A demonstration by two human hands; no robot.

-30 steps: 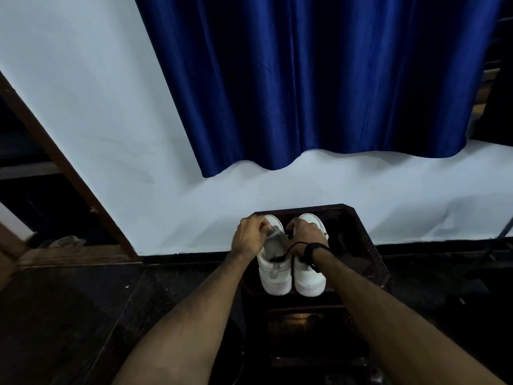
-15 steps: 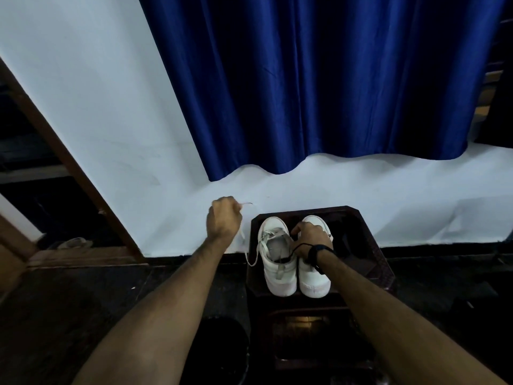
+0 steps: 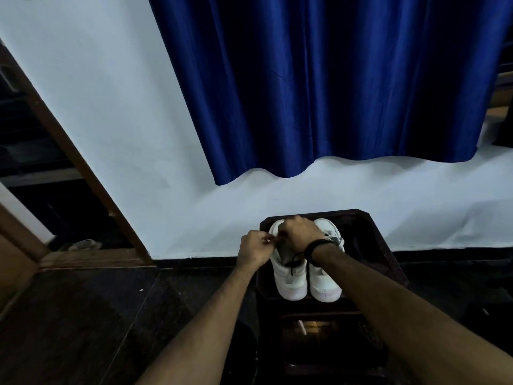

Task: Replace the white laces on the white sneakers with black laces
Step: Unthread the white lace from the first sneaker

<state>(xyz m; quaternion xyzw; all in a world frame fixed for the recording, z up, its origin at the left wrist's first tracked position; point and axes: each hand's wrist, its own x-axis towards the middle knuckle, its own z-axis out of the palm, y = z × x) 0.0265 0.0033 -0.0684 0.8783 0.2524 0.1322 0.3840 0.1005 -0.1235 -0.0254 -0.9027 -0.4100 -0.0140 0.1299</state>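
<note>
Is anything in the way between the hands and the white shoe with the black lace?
Nothing visible. The left hand and right hand are both already at the top of the left white sneaker, above the thin black lace. What their fingers hold is too small to tell.

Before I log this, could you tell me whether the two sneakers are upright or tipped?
Upright: both white sneakers stand side by side on their soles on the dark stand.
</note>
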